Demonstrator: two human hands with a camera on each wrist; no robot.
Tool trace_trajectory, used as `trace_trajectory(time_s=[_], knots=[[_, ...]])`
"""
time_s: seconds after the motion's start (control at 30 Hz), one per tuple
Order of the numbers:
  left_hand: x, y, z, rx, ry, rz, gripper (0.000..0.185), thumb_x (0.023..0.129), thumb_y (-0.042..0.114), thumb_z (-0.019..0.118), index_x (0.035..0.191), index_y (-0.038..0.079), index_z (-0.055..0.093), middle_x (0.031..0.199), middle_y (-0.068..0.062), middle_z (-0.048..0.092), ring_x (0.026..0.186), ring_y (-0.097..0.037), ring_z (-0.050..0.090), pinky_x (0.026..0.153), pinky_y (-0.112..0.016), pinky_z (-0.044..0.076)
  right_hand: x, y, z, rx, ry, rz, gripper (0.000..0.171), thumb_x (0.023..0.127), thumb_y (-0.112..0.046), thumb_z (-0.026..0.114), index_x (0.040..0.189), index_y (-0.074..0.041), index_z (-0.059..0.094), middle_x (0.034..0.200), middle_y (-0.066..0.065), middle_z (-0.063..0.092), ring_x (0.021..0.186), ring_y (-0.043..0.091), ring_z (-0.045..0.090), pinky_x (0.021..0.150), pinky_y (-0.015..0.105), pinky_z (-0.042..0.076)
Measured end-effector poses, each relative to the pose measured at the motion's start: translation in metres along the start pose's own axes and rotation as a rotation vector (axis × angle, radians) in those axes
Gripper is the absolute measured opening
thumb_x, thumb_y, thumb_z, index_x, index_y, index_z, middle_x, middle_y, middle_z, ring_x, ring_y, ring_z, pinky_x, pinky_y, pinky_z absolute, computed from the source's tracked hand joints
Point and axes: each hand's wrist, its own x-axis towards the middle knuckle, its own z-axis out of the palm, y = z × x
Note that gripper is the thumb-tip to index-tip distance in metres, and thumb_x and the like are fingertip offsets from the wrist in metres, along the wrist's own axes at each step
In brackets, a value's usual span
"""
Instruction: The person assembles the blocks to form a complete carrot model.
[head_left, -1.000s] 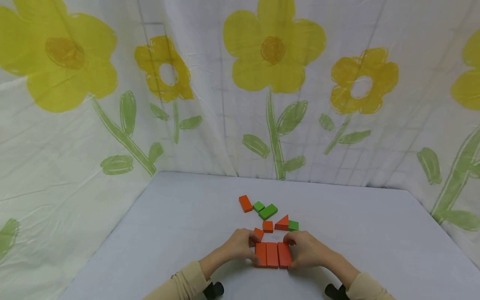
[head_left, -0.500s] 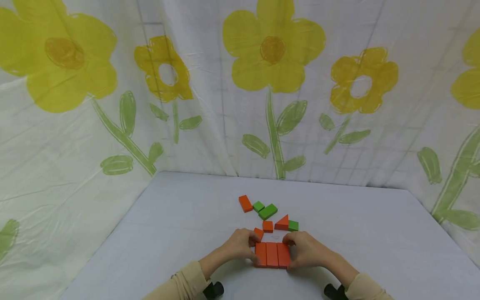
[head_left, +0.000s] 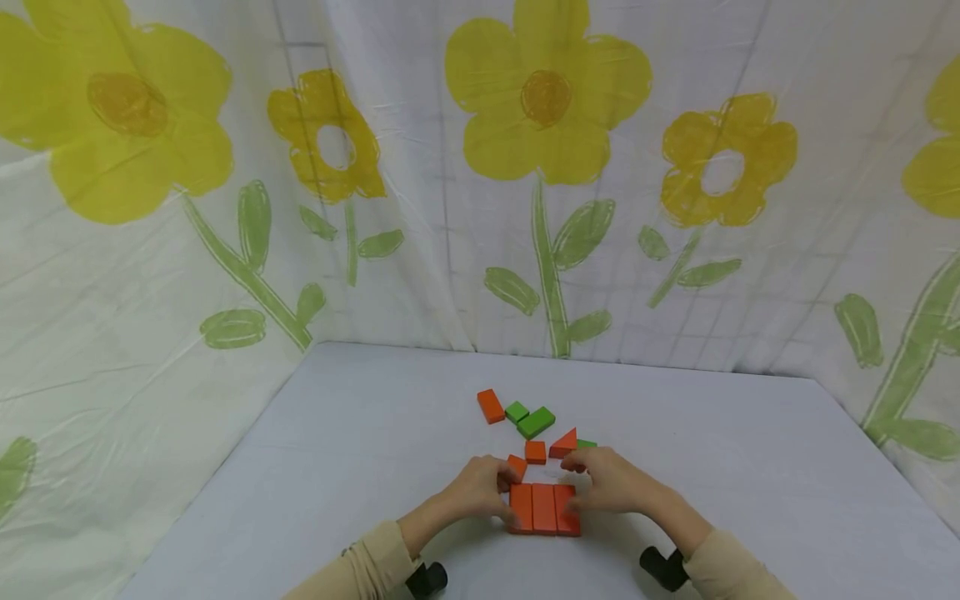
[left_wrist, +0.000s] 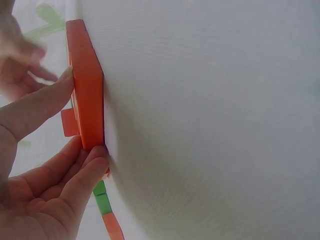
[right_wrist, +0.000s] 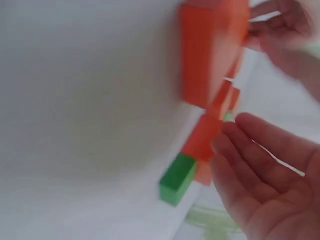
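Note:
Three red-orange rectangular blocks lie side by side on the white table, long sides together: a left block point(head_left: 521, 510), a middle block point(head_left: 544, 510) and a right block point(head_left: 567, 518). My left hand point(head_left: 477, 490) grips the left block by its two ends; in the left wrist view the thumb is at one end and curled fingers are at the other end of that block point(left_wrist: 91, 112). Above the right block, my right hand point(head_left: 613, 482) is off the row, its fingers spread and holding nothing. In the right wrist view this hand point(right_wrist: 270, 185) is apart from the blocks.
Beyond the row lie an orange triangle point(head_left: 564, 445), a green block point(head_left: 587, 443) partly hidden by my right hand, and small orange blocks point(head_left: 536, 452). Farther back are green blocks point(head_left: 536, 423) and an orange rectangular block point(head_left: 491, 406). A flowered curtain point(head_left: 420, 275) hangs behind the table.
The right block has shifted left, closing the gap to the middle one. My right hand has let go of it and moved up and away. The left hand keeps its hold.

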Motion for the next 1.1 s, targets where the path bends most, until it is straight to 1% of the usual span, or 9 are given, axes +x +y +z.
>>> trace_trajectory(time_s=[0.13, 0.23, 0.37, 0.47, 0.57, 0.63, 0.77, 1.0, 1.1], knots=[[0.0, 0.0, 0.0, 0.001, 0.005, 0.003, 0.042, 0.057, 0.015, 0.082, 0.093, 0.003, 0.064, 0.078, 0.004, 0.058, 0.071, -0.008, 0.05, 0.064, -0.019, 0.042, 0.016, -0.005, -0.002, 0.018, 0.075, -0.023, 0.027, 0.077, -0.009, 0.065, 0.1, 0.003, 0.06, 0.094, 0.01, 0.061, 0.085, 0.025, 0.056, 0.072, 0.038, 0.046], [0.001, -0.001, 0.0, -0.013, 0.004, 0.005, 0.042, 0.057, 0.014, 0.081, 0.093, 0.002, 0.064, 0.077, 0.004, 0.058, 0.071, -0.008, 0.051, 0.064, -0.019, 0.043, 0.028, -0.007, 0.002, -0.002, 0.113, -0.042, 0.026, 0.076, -0.003, 0.063, 0.101, 0.004, 0.06, 0.094, 0.011, 0.062, 0.084, 0.025, 0.057, 0.072, 0.038, 0.047], [0.001, -0.003, 0.0, -0.028, 0.005, 0.006, 0.041, 0.058, 0.013, 0.081, 0.093, 0.001, 0.064, 0.077, 0.004, 0.059, 0.07, -0.008, 0.051, 0.063, -0.019, 0.043, 0.044, -0.009, 0.011, -0.096, 0.148, -0.049, 0.025, 0.074, 0.0, 0.065, 0.099, 0.002, 0.061, 0.089, 0.009, 0.061, 0.079, 0.022, 0.055, 0.071, 0.036, 0.047], [0.0, -0.002, 0.001, -0.04, 0.006, 0.003, 0.041, 0.058, 0.012, 0.081, 0.093, 0.001, 0.064, 0.078, 0.003, 0.059, 0.07, -0.009, 0.051, 0.064, -0.019, 0.043, 0.053, -0.013, 0.016, -0.191, 0.143, -0.04, 0.017, 0.073, -0.002, 0.066, 0.089, 0.0, 0.062, 0.078, 0.004, 0.059, 0.073, 0.018, 0.052, 0.068, 0.035, 0.046], [-0.001, -0.001, 0.001, -0.064, 0.003, 0.001, 0.04, 0.059, 0.01, 0.08, 0.094, 0.0, 0.064, 0.079, 0.002, 0.06, 0.07, -0.009, 0.051, 0.064, -0.019, 0.043, 0.059, -0.015, 0.019, -0.25, 0.13, -0.019, 0.01, 0.072, -0.002, 0.066, 0.08, -0.003, 0.061, 0.07, 0.001, 0.054, 0.068, 0.016, 0.047, 0.063, 0.032, 0.043], [-0.001, 0.0, 0.002, -0.074, -0.001, 0.003, 0.04, 0.059, 0.01, 0.08, 0.094, 0.001, 0.063, 0.079, 0.002, 0.06, 0.071, -0.009, 0.051, 0.064, -0.019, 0.043, 0.06, -0.016, 0.019, -0.242, 0.129, -0.012, 0.009, 0.071, 0.0, 0.066, 0.077, -0.004, 0.059, 0.068, 0.0, 0.052, 0.066, 0.016, 0.045, 0.062, 0.032, 0.042], [-0.001, 0.001, 0.003, -0.079, -0.006, 0.006, 0.04, 0.06, 0.011, 0.08, 0.095, 0.002, 0.063, 0.078, 0.003, 0.059, 0.07, -0.009, 0.051, 0.063, -0.019, 0.043, 0.061, -0.013, 0.02, -0.21, 0.142, 0.016, 0.01, 0.071, 0.0, 0.065, 0.079, -0.004, 0.061, 0.069, 0.0, 0.054, 0.066, 0.014, 0.046, 0.063, 0.031, 0.043], [-0.002, 0.003, 0.001, -0.068, -0.008, -0.001, 0.041, 0.059, 0.011, 0.08, 0.095, 0.002, 0.063, 0.078, 0.003, 0.059, 0.07, -0.009, 0.051, 0.063, -0.019, 0.043, 0.063, -0.004, 0.023, -0.133, 0.145, 0.123, 0.009, 0.072, -0.003, 0.066, 0.079, -0.006, 0.061, 0.069, -0.002, 0.053, 0.064, 0.013, 0.045, 0.06, 0.029, 0.042], [-0.003, 0.003, 0.0, -0.055, -0.007, -0.005, 0.041, 0.059, 0.011, 0.08, 0.095, 0.002, 0.063, 0.078, 0.003, 0.058, 0.07, -0.009, 0.05, 0.063, -0.019, 0.043, 0.063, -0.005, 0.021, -0.118, 0.181, 0.15, 0.012, 0.071, -0.007, 0.068, 0.08, -0.006, 0.061, 0.069, -0.002, 0.051, 0.064, 0.014, 0.045, 0.058, 0.028, 0.041]])
